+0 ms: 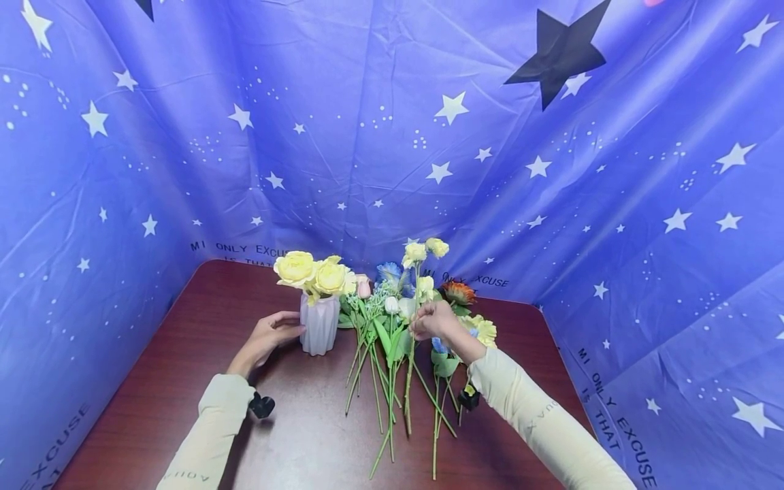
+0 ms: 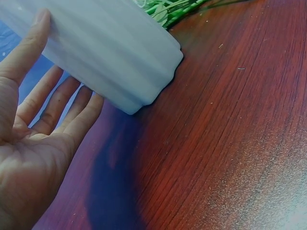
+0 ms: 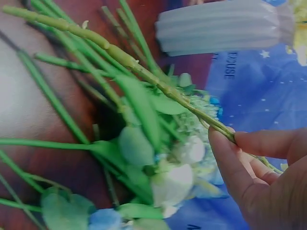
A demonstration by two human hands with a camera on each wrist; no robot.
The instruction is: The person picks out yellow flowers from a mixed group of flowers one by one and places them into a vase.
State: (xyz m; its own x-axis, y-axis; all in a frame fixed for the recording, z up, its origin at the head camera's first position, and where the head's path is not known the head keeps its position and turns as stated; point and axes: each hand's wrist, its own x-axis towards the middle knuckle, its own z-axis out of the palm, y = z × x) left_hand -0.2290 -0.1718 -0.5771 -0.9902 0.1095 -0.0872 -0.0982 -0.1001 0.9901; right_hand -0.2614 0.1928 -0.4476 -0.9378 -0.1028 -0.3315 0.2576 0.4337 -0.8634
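Observation:
My right hand (image 1: 433,321) pinches the long knobbly stem (image 3: 158,85) of a flower spray between thumb and fingertips. Its pale yellow blooms (image 1: 415,254) rise above the hand, and the stem hangs down over the other stems. At the left, a pale ribbed vase (image 1: 320,324) stands upright on the table, holding big yellow flowers (image 1: 331,277). My left hand (image 1: 271,337) is at the vase's left side, its thumb and fairly straight fingers against the wall (image 2: 96,52) without wrapping round it.
Loose artificial flowers lie right of the vase: a pink tulip (image 1: 364,286), a white tulip (image 1: 391,305), blue blooms (image 1: 388,273), an orange flower (image 1: 459,292) and a ruffled yellow one (image 1: 482,331). Their green stems (image 1: 378,398) cross toward the front of the brown table (image 1: 306,435). Starry blue cloth (image 1: 367,136) surrounds it.

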